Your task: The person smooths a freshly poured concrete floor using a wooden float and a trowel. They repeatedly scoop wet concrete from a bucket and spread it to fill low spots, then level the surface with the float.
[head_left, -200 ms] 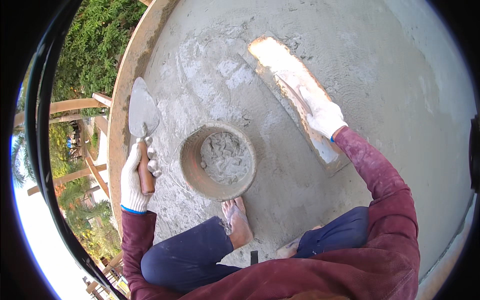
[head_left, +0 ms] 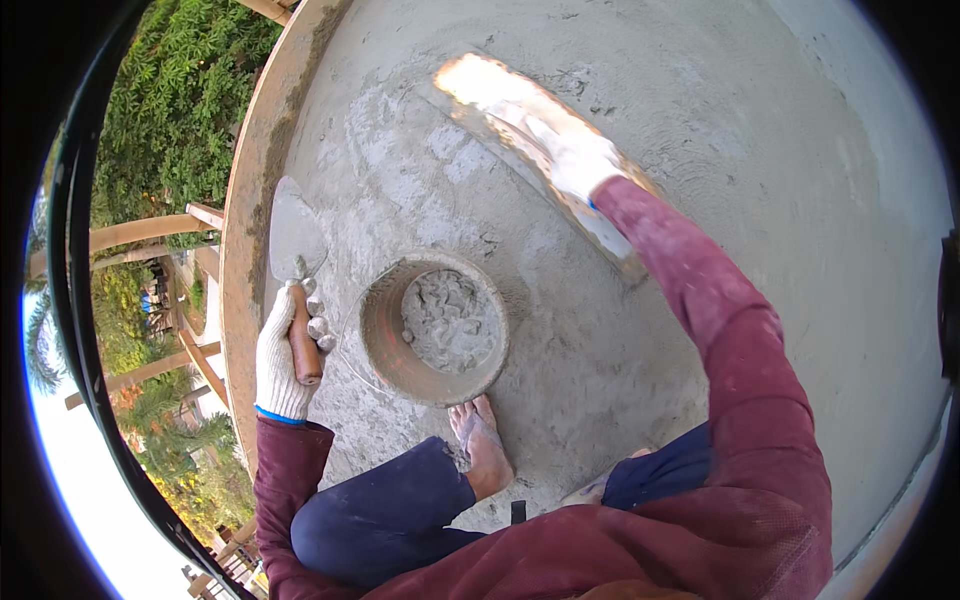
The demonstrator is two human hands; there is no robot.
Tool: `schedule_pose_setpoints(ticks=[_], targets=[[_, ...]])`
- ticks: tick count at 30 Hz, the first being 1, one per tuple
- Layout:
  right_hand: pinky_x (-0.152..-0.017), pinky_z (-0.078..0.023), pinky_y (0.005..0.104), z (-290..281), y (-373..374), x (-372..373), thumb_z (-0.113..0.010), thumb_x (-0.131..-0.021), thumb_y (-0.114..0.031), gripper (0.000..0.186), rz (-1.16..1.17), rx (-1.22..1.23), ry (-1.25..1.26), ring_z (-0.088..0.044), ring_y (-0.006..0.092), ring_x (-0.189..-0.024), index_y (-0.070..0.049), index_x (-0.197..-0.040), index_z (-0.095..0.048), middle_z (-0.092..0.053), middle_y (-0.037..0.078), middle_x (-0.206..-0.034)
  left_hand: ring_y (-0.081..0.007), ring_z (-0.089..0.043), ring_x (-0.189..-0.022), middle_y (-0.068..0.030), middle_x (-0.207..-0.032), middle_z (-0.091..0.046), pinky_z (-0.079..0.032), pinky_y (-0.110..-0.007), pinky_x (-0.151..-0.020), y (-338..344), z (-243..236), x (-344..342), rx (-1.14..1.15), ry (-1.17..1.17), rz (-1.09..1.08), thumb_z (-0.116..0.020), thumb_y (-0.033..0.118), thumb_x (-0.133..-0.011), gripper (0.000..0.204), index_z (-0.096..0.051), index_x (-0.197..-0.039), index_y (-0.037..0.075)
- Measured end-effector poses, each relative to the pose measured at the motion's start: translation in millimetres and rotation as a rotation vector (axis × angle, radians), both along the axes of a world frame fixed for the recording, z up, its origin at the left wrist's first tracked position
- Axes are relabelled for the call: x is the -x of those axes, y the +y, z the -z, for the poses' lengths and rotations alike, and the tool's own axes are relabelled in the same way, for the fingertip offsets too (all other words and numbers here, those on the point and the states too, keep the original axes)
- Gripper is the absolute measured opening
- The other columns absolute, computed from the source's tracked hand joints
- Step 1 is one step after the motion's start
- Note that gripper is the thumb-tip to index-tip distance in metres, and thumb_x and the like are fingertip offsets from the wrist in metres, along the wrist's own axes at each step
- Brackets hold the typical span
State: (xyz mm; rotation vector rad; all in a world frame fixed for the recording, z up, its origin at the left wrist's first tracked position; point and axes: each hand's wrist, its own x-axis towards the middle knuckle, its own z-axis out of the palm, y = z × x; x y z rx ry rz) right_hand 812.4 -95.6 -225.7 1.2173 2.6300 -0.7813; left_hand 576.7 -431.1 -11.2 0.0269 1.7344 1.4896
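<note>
Farther forward and to the left than in the earlier frame, the long float (head_left: 495, 85) is travelling across the grey surface (head_left: 640, 370), and the gloved right hand (head_left: 585, 165) is moving with it. Meanwhile, the gloved left hand (head_left: 278, 360) and its trowel (head_left: 297, 225) are showing only a slight rightward shift in the view.

The right hand is gripping the float from above, around mid-length, though glare and blur are hiding the exact finger placement. The float is lying slantwise on the surface, beyond and to the right of the bucket (head_left: 378, 345). It is looking stiff and fairly light for its length, yet wet material underneath is probably adding drag; a central hold is likely keeping it level, while a hold near one end would be letting it tip.

The left hand is closing its fingers around the trowel's wooden handle (head_left: 305, 345), with the blade pointing away from the person. That blade is appearing thin and rigid, and damp residue could be making the handle slick. The bucket is holding grey mortar (head_left: 450, 320) and probably weighing a good deal; its rim is offering a firm hold.

On the left, the raised edge (head_left: 245, 200) is running close beside the trowel, limiting sideways movement. The bucket and left foot (head_left: 487, 455) are taking up the near middle, while broader room is extending to the float's right.
</note>
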Motion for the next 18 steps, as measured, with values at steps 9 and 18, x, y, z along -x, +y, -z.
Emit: schedule_pose_setpoints(ticks=[9, 18], targets=[[-0.071, -0.059, 0.0460, -9, -40, -109, -0.057, -0.100, -0.019, 0.064, -0.048, -0.041, -0.088, -0.074, 0.0308, -0.080, -0.033, -0.159, -0.036, -0.072, 0.016, -0.095, -0.0140, -0.063, -0.073, -0.0063, -0.098, -0.067, -0.054, -0.028, -0.062, 2, 3, -6, 0.002, 0.034, 0.093, -0.066, 0.034, -0.101, 0.038, -0.062, -0.128, 0.008], [-0.069, -0.060, 0.0451, -11, -26, -122, -0.060, -0.096, -0.015, 0.067, -0.018, -0.132, -0.059, -0.074, 0.0293, -0.078, -0.035, -0.156, -0.040, -0.073, 0.013, -0.095, -0.0108, -0.061, -0.069, -0.0017, -0.094, -0.065, -0.052, -0.027, -0.058, -15, 7, -1, 0.004, -0.010, 0.039, -0.064, 0.037, -0.103, 0.037, -0.062, -0.127, 0.008]])
